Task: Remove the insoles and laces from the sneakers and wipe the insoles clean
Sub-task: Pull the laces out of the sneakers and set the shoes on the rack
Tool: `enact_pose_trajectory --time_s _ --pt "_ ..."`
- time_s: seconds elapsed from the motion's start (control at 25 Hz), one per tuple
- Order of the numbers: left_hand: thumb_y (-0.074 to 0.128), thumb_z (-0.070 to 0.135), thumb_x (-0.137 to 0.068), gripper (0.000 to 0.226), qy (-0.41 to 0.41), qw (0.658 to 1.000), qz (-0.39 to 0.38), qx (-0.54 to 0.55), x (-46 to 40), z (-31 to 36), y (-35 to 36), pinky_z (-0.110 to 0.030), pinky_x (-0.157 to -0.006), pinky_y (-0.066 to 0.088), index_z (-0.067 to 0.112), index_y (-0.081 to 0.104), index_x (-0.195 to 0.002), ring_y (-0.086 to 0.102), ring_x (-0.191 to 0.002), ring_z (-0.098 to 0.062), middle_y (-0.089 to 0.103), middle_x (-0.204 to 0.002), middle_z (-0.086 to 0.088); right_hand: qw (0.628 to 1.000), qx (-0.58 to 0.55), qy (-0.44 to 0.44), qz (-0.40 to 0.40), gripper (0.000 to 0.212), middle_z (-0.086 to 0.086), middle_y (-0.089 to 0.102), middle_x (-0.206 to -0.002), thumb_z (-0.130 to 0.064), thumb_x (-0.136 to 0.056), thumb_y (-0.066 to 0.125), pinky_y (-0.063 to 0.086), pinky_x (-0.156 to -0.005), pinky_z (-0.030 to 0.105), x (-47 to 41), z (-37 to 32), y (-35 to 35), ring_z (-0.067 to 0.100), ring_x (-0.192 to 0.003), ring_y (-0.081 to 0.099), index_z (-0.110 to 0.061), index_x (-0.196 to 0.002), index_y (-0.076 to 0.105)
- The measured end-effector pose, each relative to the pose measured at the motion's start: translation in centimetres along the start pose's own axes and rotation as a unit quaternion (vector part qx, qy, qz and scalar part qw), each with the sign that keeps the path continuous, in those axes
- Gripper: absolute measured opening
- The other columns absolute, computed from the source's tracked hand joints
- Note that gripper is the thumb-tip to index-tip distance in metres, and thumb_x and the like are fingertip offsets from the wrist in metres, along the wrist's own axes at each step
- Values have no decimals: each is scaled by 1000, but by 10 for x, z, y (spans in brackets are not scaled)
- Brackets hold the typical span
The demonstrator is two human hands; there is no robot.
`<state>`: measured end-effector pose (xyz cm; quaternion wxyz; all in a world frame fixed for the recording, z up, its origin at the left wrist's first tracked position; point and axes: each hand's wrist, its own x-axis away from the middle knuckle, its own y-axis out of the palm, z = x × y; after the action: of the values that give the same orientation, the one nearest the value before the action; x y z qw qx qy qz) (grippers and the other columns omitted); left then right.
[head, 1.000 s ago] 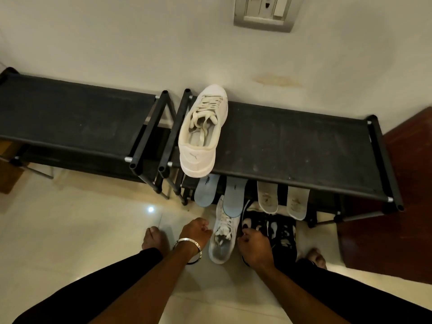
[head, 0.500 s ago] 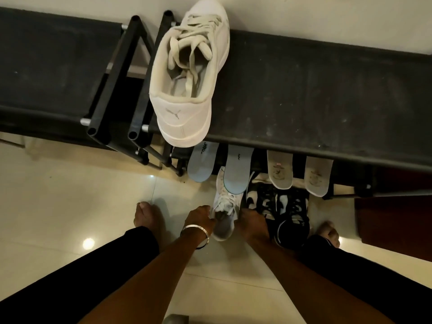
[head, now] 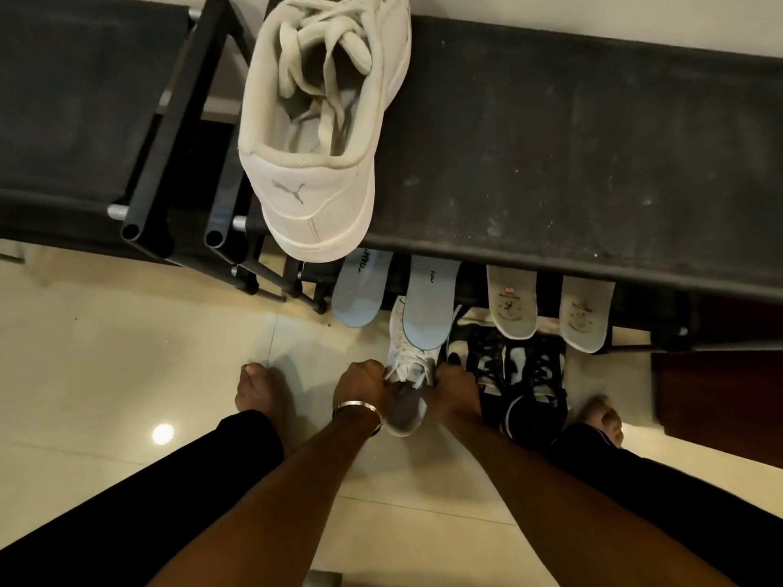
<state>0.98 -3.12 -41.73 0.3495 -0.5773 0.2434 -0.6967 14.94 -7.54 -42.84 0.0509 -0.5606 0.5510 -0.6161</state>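
Laces (head: 410, 372) of the white sneaker (head: 407, 400) lie directly between the two hands, the shoe's long axis running away from the person, toe under a blue insole (head: 428, 307). Left hand (head: 363, 382) pinches the laces from its inner side; right hand (head: 452, 385) grips them from the opposite side, equally near. A black sneaker (head: 525, 383) sits just right of the right hand. Compared with half a second earlier, both hands have closed in onto the laces and the view has dropped nearer.
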Motion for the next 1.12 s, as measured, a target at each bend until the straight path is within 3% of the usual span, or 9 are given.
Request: enact_pose_trajectory --time_s 0.24,0.52,0.68,0.76,0.84,0.92,1.0,1.12 --pt "56 27 -92 24 1 999 -20 -27 29 -9 -3 -32 -79 53 12 72 -102 69 -93 -27 72 -100 -10 999 14 1 -35 38 8 71 -109 -46 -90 59 50 -80 26 27 7 -4 25 -104 67 -14 -108 69" --pt "60 21 -87 17 -5 999 -38 -22 88 -14 -26 -29 -74 51 11 71 -94 68 -94 -28 72 -98 -12 996 -11 -28 -79 50 12 70 -110 -48 -86 64 45 -77 26 91 7 -28 26 -106 66 -4 -108 67" --pt "61 23 -85 19 5 998 -46 -35 125 -15 -43 -30 -76 50 11 69 -97 67 -98 -29 71 -103 -11 994 -15 -48 -100 72 13 69 -113 -61 -75 48 45 -82 28 136 3 -49 27 -108 64 -2 -112 65" --pt "61 24 -84 22 10 998 -45 -43 144 -16 -56 -30 -78 51 10 69 -99 66 -100 -29 70 -105 -11 993 -21 -47 -103 65 13 71 -109 -59 -79 53 46 -79 27 159 -2 -60 27 -105 66 -4 -109 67" --pt "61 26 -85 24 21 998 -40 -54 161 -17 -68 -30 -81 51 10 68 -101 66 -102 -28 70 -108 -11 992 -21 -47 -112 45 14 72 -103 -47 -84 61 52 -78 27 181 -8 -72 25 -98 69 -5 -100 69" --pt "60 27 -86 26 28 997 -35 -60 179 -18 -80 -30 -85 50 9 67 -103 65 -105 -28 69 -110 -11 991 -29 -45 -121 25 12 71 -92 -33 -86 64 58 -71 28 198 -11 -81 11 -74 72 -8 -82 62" --pt "59 28 -86 27 36 997 -27 -61 193 -17 -90 -31 -86 51 8 67 -103 65 -104 -28 69 -110 -12 988 -57 -30 -141 21 8 67 -80 -24 -85 66 57 -57 23 212 -13 -91 4 -52 65 -11 -72 57" --pt "60 28 -85 26 47 997 -13 -59 217 -13 -110 -32 -83 52 8 68 -98 66 -100 -29 70 -105 -12 990 -48 -60 -116 27 15 74 -88 -28 -77 68 59 -76 35 228 -14 -106 25 -82 73 -2 -85 67"
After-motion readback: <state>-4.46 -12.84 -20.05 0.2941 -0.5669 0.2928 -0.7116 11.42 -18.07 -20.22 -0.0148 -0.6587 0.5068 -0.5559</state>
